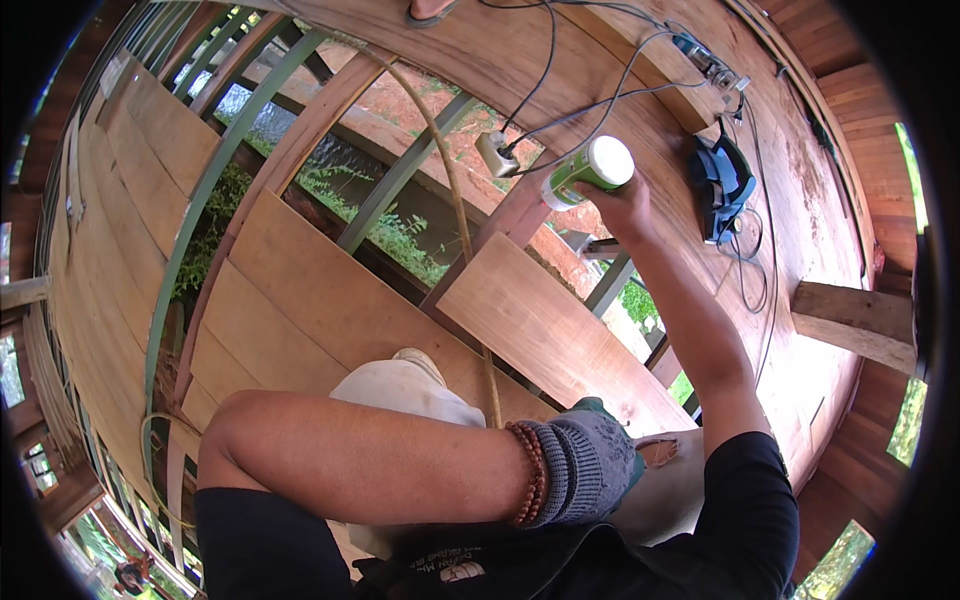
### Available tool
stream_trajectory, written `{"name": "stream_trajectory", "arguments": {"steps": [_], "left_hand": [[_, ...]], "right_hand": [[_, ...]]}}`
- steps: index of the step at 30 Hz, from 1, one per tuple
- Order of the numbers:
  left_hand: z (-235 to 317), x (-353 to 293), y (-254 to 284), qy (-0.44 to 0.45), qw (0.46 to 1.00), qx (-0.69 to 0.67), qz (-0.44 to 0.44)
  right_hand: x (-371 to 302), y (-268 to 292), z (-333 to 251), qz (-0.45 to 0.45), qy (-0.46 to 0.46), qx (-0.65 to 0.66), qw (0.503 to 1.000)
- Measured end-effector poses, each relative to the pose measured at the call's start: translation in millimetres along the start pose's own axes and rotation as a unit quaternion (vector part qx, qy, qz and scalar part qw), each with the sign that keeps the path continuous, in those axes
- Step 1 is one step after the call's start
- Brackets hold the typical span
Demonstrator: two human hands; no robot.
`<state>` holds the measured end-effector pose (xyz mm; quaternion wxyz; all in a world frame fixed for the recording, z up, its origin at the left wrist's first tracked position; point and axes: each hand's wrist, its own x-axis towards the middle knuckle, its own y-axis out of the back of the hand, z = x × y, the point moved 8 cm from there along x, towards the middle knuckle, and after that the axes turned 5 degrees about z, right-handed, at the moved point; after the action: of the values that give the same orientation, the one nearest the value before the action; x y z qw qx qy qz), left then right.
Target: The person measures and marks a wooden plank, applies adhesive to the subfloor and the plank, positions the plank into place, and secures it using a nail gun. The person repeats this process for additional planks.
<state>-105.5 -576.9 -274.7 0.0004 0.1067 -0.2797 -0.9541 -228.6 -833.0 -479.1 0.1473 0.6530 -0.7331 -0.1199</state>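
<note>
Stretched out ahead and to the right, my right hand (622, 208) is closed around a white and green plastic bottle (590, 172) with a white cap. The bottle is tilted above the edge of the plank floor. My left forearm crosses my body, with a beaded bracelet at the wrist. A grey and green knitted work glove covers my left hand (597, 462), which is near my right leg; its fingers are hidden. Beyond it, a loose wooden board (555, 325) lies across the floor beams.
Gaps between green beams (385, 205) open onto soil and plants below. A power socket block (496, 155) with black cords lies near the bottle. A blue power tool (722, 190) and another power tool (710, 65) rest at right. A long thin hose (440, 140) crosses the beams.
</note>
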Motion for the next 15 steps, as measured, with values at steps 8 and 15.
{"name": "stream_trajectory", "arguments": {"steps": [8,15], "left_hand": [[2.4,-1.9,5.1,0.019,1.000,-0.004,-0.022],[-9.2,0.1,-2.3,0.010,0.996,0.027,0.089]], "right_hand": [[-21.3,-18.9,-14.2,-0.032,-0.022,0.070,0.997],[-56.7,5.2,0.7,-0.030,-0.083,0.063,0.994]]}}
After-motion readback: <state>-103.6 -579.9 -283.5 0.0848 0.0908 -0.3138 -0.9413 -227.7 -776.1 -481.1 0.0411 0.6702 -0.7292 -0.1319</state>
